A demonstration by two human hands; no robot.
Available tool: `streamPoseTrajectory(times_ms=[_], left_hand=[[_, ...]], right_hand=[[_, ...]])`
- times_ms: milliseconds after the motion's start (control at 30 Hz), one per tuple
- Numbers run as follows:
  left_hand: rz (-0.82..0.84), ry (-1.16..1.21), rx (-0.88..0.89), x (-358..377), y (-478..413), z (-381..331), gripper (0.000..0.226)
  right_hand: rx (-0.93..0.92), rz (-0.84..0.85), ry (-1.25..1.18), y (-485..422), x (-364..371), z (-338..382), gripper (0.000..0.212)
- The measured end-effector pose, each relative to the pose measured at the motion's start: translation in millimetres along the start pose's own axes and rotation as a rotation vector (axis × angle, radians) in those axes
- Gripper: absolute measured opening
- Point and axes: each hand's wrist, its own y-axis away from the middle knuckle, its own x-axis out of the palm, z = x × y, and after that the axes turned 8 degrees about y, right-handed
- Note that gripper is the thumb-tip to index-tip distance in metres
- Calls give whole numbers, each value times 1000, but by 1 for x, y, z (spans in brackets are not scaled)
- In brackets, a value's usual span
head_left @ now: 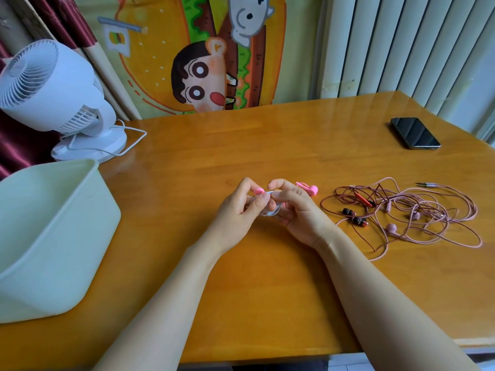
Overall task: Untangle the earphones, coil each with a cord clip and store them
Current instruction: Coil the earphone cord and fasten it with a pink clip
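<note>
Where the hands met: a small white coil (270, 212) of earphone cord was held just above the table (267, 145), near its middle.
Left hand (238, 207): fingers were curled, with thumb and forefinger pinching a pink clip (258, 190) at the coil's top.
Right hand (297, 210): fingers were curled round the coil from the other side, gripping it.
Spare clip (308, 189): pink, it lay on the table just beyond the right hand.
Tangle (401, 212): dark red and pink earphone cords lay in a loose knotted heap on the table, right of the hands and apart from them, with earbuds among the loops and two plugs at the far edge.
Bin (53, 236): pale green and open-topped, it stood at the table's left side.
Fan (48, 95): white, it stood behind the bin at the far left corner, its cord looping over the wood.
Phone (415, 133): dark, it lay screen up near the far right corner, well apart from the tangle.
Table: glossy orange-brown wood, it caught pale light along its far half.
Room: a cartoon burger cloth (214, 57) hung behind the table, a dark red curtain (16, 145) at the left, white vertical slats (401, 44) at the right.
</note>
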Motion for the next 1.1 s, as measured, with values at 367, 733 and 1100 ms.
streamPoseTrajectory(times_ms=[367, 733, 1100], left_hand=[[-274, -390, 52, -15, 0, 10, 27], [-439, -256, -65, -2, -4, 7, 21], [-309, 101, -86, 12, -3, 2, 22]], right_hand=[[-64, -227, 341, -5, -8, -11, 23], [-298, -97, 246, 1, 12, -9, 12], [-459, -388, 690, 0, 11, -10, 24]])
